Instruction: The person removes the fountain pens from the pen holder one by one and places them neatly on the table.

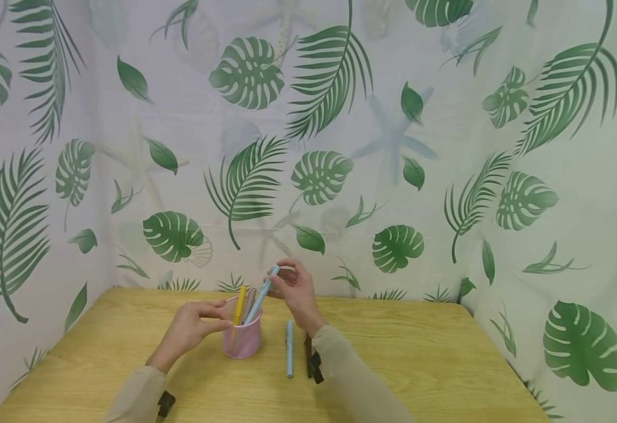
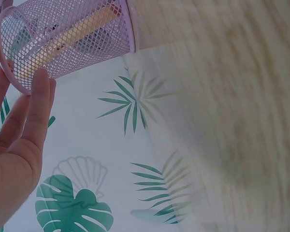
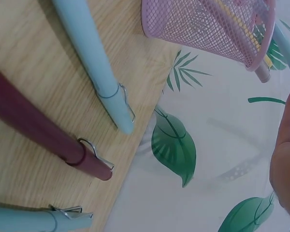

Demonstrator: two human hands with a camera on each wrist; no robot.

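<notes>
A pink mesh pen holder (image 1: 247,342) stands upright on the table, with a yellow pen (image 1: 240,302) and a greyish pen (image 1: 250,301) leaning inside. My left hand (image 1: 192,326) holds its rim from the left, fingers against the mesh in the left wrist view. My right hand (image 1: 299,292) pinches a light blue pen (image 1: 262,296) near its upper end. That pen slants down, its lower part inside the holder's mouth. In the right wrist view only part of the right hand (image 3: 287,154) shows, at the right edge.
Right of the holder, a light blue pen (image 1: 289,349) and a dark maroon pen (image 3: 38,126) lie on the wooden table (image 1: 419,352). Another light blue pen (image 3: 29,220) lies beyond them in the right wrist view. A leaf-patterned curtain (image 1: 340,247) stands behind the table.
</notes>
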